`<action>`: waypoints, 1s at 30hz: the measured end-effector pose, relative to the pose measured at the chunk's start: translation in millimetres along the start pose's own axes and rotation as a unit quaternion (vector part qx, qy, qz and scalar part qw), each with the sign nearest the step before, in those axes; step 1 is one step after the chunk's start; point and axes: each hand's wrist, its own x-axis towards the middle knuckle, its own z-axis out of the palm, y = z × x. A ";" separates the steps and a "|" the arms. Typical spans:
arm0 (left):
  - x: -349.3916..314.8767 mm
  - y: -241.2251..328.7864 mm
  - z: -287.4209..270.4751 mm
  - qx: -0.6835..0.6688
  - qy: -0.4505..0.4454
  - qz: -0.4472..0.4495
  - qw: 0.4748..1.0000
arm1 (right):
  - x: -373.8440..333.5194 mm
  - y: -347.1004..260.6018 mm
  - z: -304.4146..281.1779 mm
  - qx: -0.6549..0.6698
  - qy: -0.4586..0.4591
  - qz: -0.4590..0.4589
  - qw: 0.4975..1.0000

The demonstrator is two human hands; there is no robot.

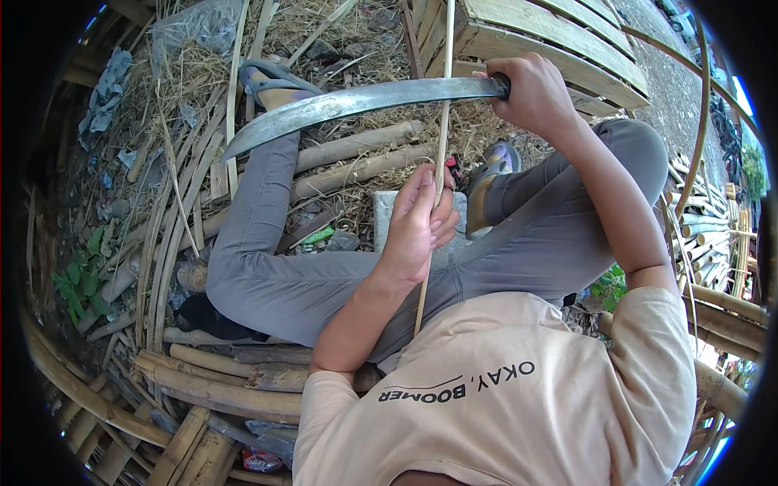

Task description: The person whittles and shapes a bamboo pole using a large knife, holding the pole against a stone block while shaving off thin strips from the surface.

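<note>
My left hand (416,227) is closed around a long thin bamboo strip (442,139), which runs from my lap up past the top edge of the view. Beyond it, at the upper right, my right hand (537,95) grips the dark handle of a machete (348,107). Its broad curved blade points left and lies across the strip, a little above my left fist. Whether the edge touches the strip or bites into it I cannot tell.
A slatted wooden crate (559,32) stands at the upper right. Bamboo poles (361,147) and a grey block (387,212) lie between my legs. Long split strips (174,215) rest on the straw-covered ground at left, and bundled bamboo pieces (703,231) are stacked at right.
</note>
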 end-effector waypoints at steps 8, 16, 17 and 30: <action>1.2 2.4 -0.7 -0.010 -0.004 -0.001 1.000 | 9.8 18.2 1.7 -0.045 0.045 0.007 0.998; 0.5 4.7 -3.5 -0.024 -0.010 -0.001 1.000 | 14.3 29.6 -1.2 -0.071 0.066 0.012 0.995; 0.4 5.5 -3.4 -0.028 -0.015 0.002 0.999 | 15.6 32.5 -2.6 -0.059 0.074 0.031 0.995; 0.1 5.0 -2.3 -0.015 -0.024 -0.005 1.000 | 24.7 62.0 -13.8 -0.122 0.084 0.104 0.984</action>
